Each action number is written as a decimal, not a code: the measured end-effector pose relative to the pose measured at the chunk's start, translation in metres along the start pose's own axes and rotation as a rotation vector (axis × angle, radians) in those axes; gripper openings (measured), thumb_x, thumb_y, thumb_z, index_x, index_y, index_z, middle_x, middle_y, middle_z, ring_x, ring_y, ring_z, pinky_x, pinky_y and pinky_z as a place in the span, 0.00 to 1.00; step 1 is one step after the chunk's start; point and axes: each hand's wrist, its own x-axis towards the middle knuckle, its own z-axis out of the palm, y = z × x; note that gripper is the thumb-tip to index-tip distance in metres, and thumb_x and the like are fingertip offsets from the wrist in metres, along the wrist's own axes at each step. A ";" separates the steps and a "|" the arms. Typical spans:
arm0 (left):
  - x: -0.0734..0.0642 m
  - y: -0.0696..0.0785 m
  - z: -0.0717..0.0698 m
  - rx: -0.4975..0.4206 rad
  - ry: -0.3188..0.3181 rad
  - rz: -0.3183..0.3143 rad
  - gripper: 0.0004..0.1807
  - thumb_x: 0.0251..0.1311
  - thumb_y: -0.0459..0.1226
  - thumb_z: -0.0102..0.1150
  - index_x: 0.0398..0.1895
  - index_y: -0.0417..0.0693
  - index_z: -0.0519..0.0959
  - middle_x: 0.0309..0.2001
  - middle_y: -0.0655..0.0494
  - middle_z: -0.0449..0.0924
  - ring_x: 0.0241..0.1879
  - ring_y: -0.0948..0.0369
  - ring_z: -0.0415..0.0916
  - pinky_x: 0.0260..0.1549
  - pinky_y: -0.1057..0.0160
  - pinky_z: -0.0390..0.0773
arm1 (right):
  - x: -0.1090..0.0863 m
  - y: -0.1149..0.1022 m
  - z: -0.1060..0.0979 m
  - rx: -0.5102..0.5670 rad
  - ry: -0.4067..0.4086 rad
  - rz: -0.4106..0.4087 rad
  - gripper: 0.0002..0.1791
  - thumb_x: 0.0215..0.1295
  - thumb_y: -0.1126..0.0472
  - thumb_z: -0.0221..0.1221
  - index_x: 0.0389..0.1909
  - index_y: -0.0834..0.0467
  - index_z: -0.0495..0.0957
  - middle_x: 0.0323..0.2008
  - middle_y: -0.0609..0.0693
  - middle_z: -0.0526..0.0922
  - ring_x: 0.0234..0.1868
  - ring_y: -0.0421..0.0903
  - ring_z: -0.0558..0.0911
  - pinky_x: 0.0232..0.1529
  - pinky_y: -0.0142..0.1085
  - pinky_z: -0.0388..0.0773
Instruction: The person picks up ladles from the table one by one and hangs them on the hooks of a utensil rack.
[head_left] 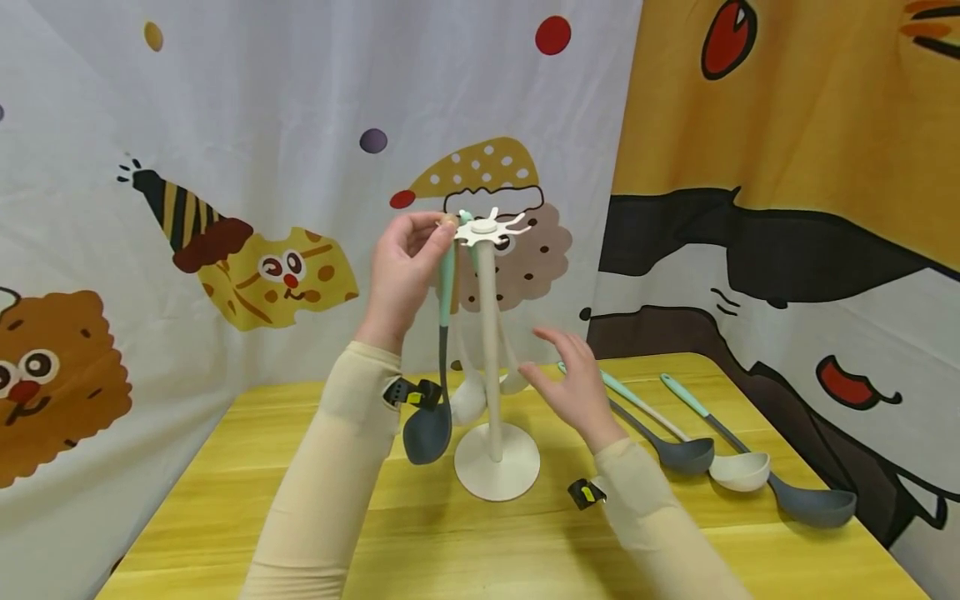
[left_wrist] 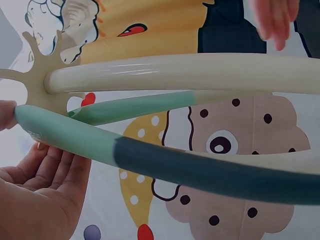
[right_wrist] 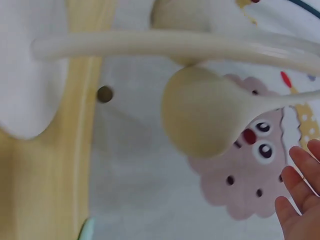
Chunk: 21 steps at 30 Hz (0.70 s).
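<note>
A cream utensil stand (head_left: 489,350) with a round base and a ring of hooks (head_left: 483,227) on top stands upright on the table. At the hooks' left side, my left hand (head_left: 401,271) pinches the handle end of a dark grey spoon (head_left: 427,439). Its mint handle (left_wrist: 65,132) hangs down beside the pole, bowl lowest. Two white utensils, one a round-bowled spoon (right_wrist: 200,112), hang behind the pole. My right hand (head_left: 573,390) is held right of the pole, fingers spread and holding nothing.
On the table's right side lie a grey ladle (head_left: 684,456), a white ladle (head_left: 742,472) and a larger grey ladle (head_left: 817,507), mint handles pointing to the back. A printed curtain (head_left: 300,100) hangs behind the wooden table (head_left: 420,542).
</note>
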 end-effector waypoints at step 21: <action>0.000 0.000 0.000 -0.006 0.001 0.010 0.20 0.68 0.45 0.59 0.56 0.41 0.75 0.50 0.52 0.79 0.50 0.59 0.76 0.53 0.58 0.74 | -0.026 0.072 -0.009 -0.285 -0.190 0.174 0.42 0.63 0.42 0.65 0.71 0.61 0.65 0.68 0.62 0.68 0.69 0.65 0.63 0.65 0.61 0.60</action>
